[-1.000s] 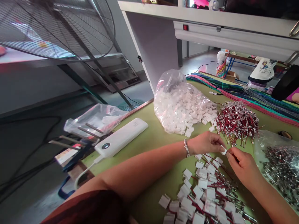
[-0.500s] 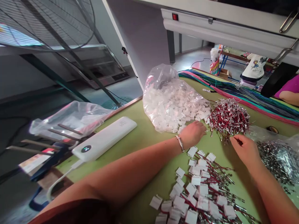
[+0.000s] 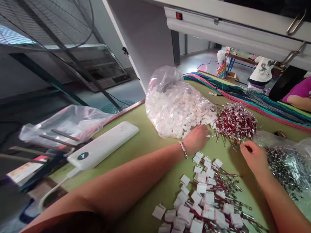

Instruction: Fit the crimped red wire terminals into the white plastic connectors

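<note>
My left hand [image 3: 196, 138], with a bracelet at its wrist, is closed beside the mouth of a clear bag of white connector housings [image 3: 173, 106]; a small white piece shows at its fingertips. My right hand [image 3: 254, 157] has its thumb and forefinger pinched at the lower edge of a heap of short red wires with metal ends [image 3: 236, 123]; what lies between the fingertips is too small to make out. Below both hands lies a pile of white housings with red wires attached [image 3: 206, 197].
A white power bank [image 3: 104, 145] with a cable lies at left. On the right is a bag of metal-ended pieces [image 3: 288, 165], with a tape roll [image 3: 280, 134] behind it. Long coloured wires [image 3: 252, 97] cross the back. Two other people are partly visible beyond.
A white piece now shows at my left fingertips, and that hand is more closed. My right hand stays at the red wires. The whole view has shifted slightly.
</note>
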A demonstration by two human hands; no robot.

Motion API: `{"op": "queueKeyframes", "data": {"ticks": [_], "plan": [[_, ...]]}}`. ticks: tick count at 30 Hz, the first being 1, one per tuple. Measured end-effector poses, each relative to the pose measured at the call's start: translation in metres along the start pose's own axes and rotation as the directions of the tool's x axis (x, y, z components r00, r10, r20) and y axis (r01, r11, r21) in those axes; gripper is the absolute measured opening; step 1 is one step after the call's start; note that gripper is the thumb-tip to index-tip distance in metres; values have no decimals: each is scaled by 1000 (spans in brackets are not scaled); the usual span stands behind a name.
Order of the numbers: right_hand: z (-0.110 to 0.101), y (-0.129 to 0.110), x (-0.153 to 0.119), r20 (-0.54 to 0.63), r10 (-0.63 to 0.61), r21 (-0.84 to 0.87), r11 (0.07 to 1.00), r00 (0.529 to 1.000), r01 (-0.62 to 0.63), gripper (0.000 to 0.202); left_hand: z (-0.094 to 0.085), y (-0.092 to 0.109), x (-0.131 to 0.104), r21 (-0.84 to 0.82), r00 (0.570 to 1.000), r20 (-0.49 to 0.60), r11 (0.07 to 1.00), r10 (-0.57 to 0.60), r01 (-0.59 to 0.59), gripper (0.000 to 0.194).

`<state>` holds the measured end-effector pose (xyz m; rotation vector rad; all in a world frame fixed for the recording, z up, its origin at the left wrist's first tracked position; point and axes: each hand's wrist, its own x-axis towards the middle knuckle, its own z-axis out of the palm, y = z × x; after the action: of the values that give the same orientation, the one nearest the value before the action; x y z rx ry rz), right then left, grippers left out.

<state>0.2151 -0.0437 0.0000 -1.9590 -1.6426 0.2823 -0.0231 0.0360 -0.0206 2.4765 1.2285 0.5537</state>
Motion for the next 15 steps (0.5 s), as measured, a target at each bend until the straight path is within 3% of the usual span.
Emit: {"op": "queueKeyframes", "data": {"ticks": [3, 5, 7, 10, 13, 15], "plan": [[-3, 4, -3, -63, -162, -105, 982, 985, 155, 22, 0, -3, 0, -49, 1000, -25, 999, -6, 5, 21], [-5, 5, -5, 74, -275, -200, 938, 959, 284, 19, -1, -4, -1, -74, 999, -32, 997, -19, 16, 22], [-6, 4, -7, 259, -276, -266, 901, 926, 343, 17, -3, -3, -2, -120, 998, -51, 992, -46, 39, 25], [-7, 1, -8, 355, -209, -349, 874, 911, 337, 17, -4, 1, -3, -230, 993, -93, 972, -66, 43, 31], [-4, -6, -6, 294, -172, -358, 893, 940, 275, 23, -2, 5, -1, -403, 985, -94, 910, -144, 94, 27], [1, -9, -4, 248, -139, -368, 902, 959, 226, 24, 0, 8, 0, -554, 974, -35, 815, -225, 168, 22]]}}
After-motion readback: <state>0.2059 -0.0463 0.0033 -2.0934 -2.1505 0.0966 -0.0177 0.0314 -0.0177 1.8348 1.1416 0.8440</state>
